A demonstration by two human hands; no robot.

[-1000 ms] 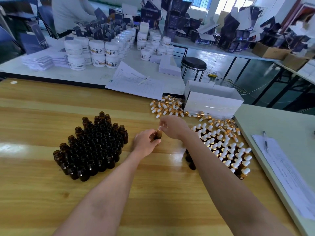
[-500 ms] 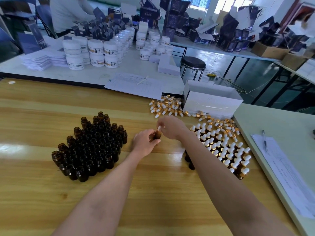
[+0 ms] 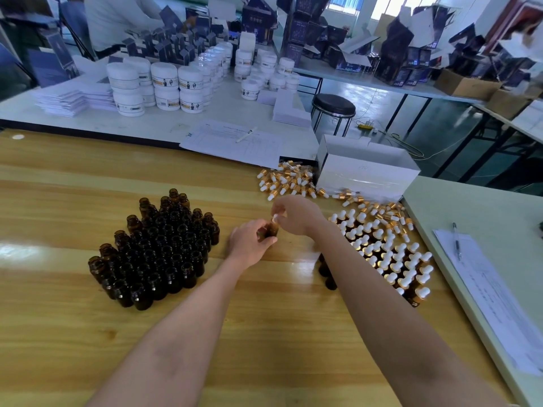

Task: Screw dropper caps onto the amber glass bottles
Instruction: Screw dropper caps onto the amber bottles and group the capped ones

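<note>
My left hand (image 3: 249, 243) grips a small amber bottle (image 3: 272, 229) above the wooden table (image 3: 58, 333). My right hand (image 3: 296, 214) pinches a white-bulbed dropper cap (image 3: 275, 217) sitting on that bottle's neck. A dense cluster of open amber bottles (image 3: 155, 251) stands to the left. Capped bottles (image 3: 390, 254) with white bulbs and gold collars stand in rows to the right, partly hidden by my right forearm. Loose dropper caps (image 3: 289, 183) lie in a heap behind my hands.
A white cardboard box (image 3: 367, 174) sits behind the caps. Paper sheets with a pen (image 3: 455, 239) lie on the pale table at right. White jars (image 3: 164, 83), dark cartons, a paper form (image 3: 232, 142) and a stool (image 3: 333, 105) fill the area beyond. A person sits far back left.
The hands stay together at the bottle; the white bulb of the cap now shows between my right fingers. The hands sit slightly higher and nearer the loose caps.
</note>
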